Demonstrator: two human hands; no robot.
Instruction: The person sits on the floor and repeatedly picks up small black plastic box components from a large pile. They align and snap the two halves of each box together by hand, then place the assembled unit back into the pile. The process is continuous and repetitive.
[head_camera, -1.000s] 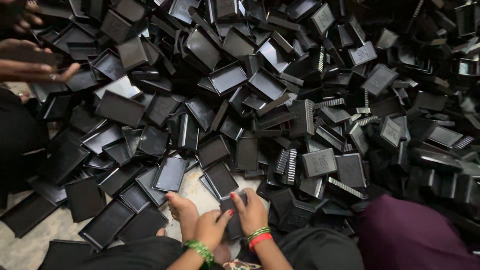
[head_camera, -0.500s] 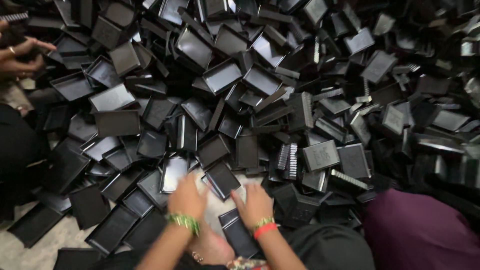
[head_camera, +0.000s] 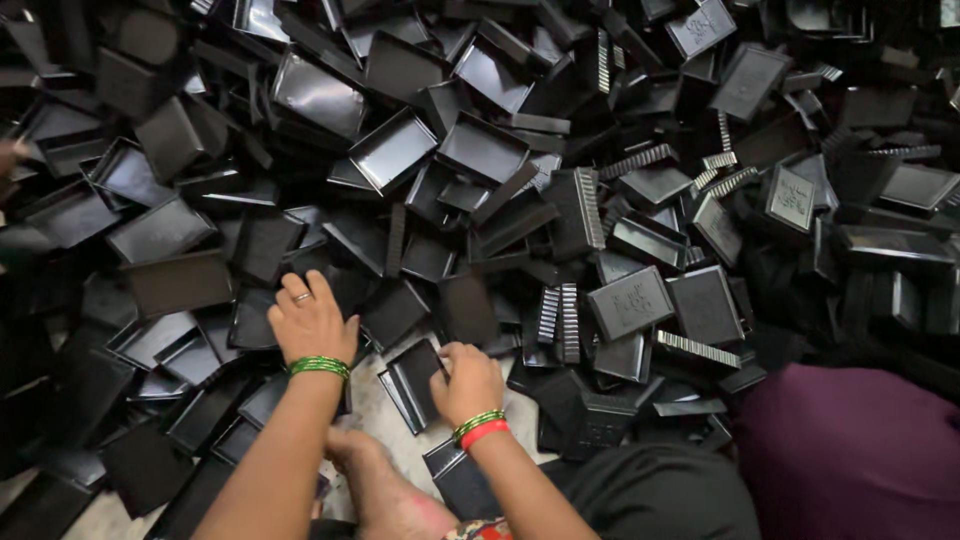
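Observation:
A big heap of black rectangular plastic trays (head_camera: 480, 150) covers the floor in front of me. My left hand (head_camera: 312, 322), with a ring and green bangles, lies palm down on trays at the heap's near edge, fingers spread. My right hand (head_camera: 466, 381), wearing green and red bangles, rests with curled fingers on a small stack of nested trays (head_camera: 415, 383) lying on bare floor. Whether either hand grips a tray is unclear. My bare foot (head_camera: 375, 480) shows between my arms.
Ribbed black lids (head_camera: 560, 320) lie mixed among the trays. Purple cloth (head_camera: 850, 450) and black cloth (head_camera: 650, 490) fill the lower right. A strip of pale floor (head_camera: 380, 410) shows near my hands. Another person's hand (head_camera: 8, 155) is barely visible at the left edge.
Both my hands have moved forward and apart, the left one up onto the heap's trays. The view has shifted closer, and the other person's hands at the far left have nearly left the frame.

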